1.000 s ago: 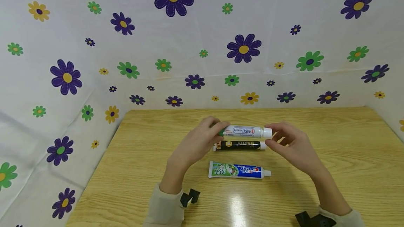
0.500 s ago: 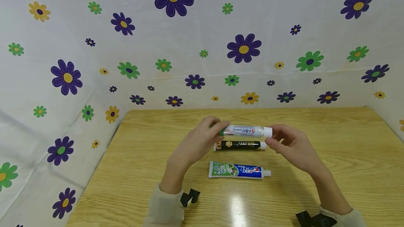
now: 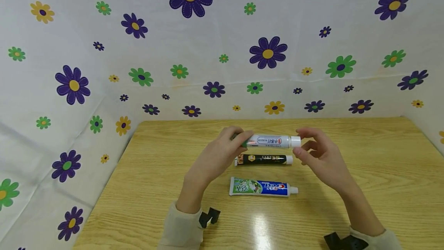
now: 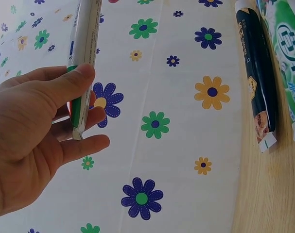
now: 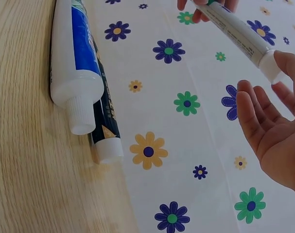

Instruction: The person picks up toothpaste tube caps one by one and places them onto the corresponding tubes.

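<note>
My left hand (image 3: pixel 215 157) grips the crimped green end of a white and green toothpaste tube (image 3: pixel 267 141), its thumb on top in the left wrist view. The tube is held level above the table, its white cap (image 3: pixel 295 141) pointing right. Around that cap, the thumb and forefinger of my right hand (image 3: pixel 322 159) stand apart. In the right wrist view the thumb overlaps the cap's edge and the other fingers spread loosely below. A black toothpaste tube (image 3: pixel 265 159) lies just below the held one, and a blue and green toothpaste tube (image 3: pixel 260 187) lies closer to me.
The tubes lie on a light wood-grain table (image 3: pixel 156 180). Flower-printed white cloth (image 3: pixel 222 41) rises behind it and along both sides. Dark straps (image 3: pixel 209 217) sit at both sleeve cuffs.
The held tube has risen slightly. My right forefinger and thumb closed in on its cap half a second ago and now stand wider apart around it. The two lying tubes have stayed put.
</note>
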A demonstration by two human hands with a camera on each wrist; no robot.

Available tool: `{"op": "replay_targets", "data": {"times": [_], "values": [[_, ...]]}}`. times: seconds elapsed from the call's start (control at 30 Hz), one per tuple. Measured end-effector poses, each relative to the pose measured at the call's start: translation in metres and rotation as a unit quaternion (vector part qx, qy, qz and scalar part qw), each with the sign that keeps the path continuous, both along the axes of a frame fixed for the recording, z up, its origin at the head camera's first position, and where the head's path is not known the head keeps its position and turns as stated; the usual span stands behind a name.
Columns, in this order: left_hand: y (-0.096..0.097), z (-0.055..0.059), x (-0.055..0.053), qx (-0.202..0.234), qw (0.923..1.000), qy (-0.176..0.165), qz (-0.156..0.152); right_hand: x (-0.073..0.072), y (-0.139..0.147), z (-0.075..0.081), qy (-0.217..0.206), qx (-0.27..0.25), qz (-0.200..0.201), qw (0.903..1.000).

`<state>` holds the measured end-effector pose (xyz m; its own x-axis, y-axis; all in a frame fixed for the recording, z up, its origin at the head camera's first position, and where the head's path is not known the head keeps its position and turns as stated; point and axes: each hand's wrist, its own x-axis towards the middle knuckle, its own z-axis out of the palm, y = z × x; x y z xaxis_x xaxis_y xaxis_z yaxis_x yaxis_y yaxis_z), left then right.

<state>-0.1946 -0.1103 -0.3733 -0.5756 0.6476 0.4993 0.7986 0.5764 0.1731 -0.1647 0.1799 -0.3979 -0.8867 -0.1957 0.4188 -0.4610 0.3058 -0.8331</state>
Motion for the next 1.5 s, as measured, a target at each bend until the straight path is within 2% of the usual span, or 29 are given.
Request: {"op": "replay_targets", "data": {"times": [0.3,0.47,0.6,1.07,1.5], "values": [[0.0021,0.0008,0.0011,-0.01,0.9999,0.011,0.007,0.0038,-0.0065,0.0024,0.022,-0.05,0.001,0.9985],[0.0026,-0.0003,0.0007,-0.013,0.9998,0.014,0.007,0.0033,-0.0078,0.0026,0.038,-0.061,0.0,0.9974],[0.003,-0.001,0.0001,-0.009,0.9999,0.009,0.007,0.003,-0.0068,0.0024,0.043,-0.047,-0.001,0.998],[0.0016,-0.0013,-0.001,-0.002,0.9999,0.006,0.011,0.0001,0.0001,-0.0011,0.018,0.027,-0.007,0.9994],[0.0014,-0.0012,-0.0017,-0.013,0.9997,0.016,0.016,0.0012,0.0004,0.0007,-0.008,0.048,0.0,0.9988]]}}
